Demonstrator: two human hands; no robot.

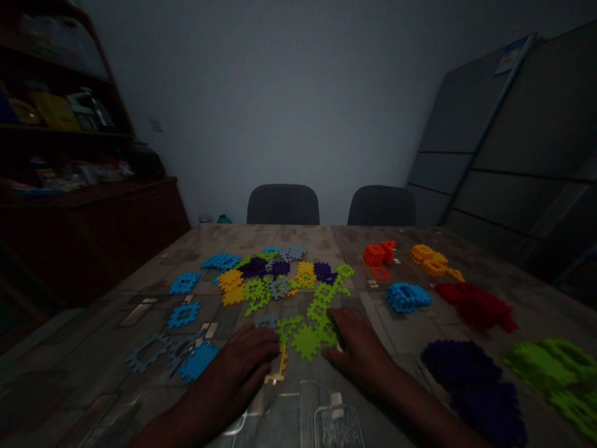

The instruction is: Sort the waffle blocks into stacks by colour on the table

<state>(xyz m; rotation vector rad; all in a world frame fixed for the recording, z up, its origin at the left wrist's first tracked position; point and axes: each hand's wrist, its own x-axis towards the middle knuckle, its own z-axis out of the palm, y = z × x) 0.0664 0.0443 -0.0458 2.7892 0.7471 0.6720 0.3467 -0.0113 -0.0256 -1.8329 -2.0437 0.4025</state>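
My left hand (252,351) lies low over the table, fingers stretched toward the middle. Close by are a yellow interlocking frame piece (282,364) and a grey-blue piece (267,321), both partly covered. My right hand (352,339) rests with thumb and fingers apart at the edge of the lime green pieces. Its fingertips are over or against a green window-like piece (327,330); contact is hard to tell. Between both hands sit a solid green toothed piece (306,341) and a green frame piece (288,327). Neither hand visibly grips anything.
Mixed yellow, purple, green and grey pieces (254,289) spread farther back. Blue pieces (199,361) lie left. Sorted clusters stand right: orange (379,253), yellow (429,258), blue (407,297), red (480,305), purple (466,373), green (555,367). Two chairs (283,204) stand behind the table.
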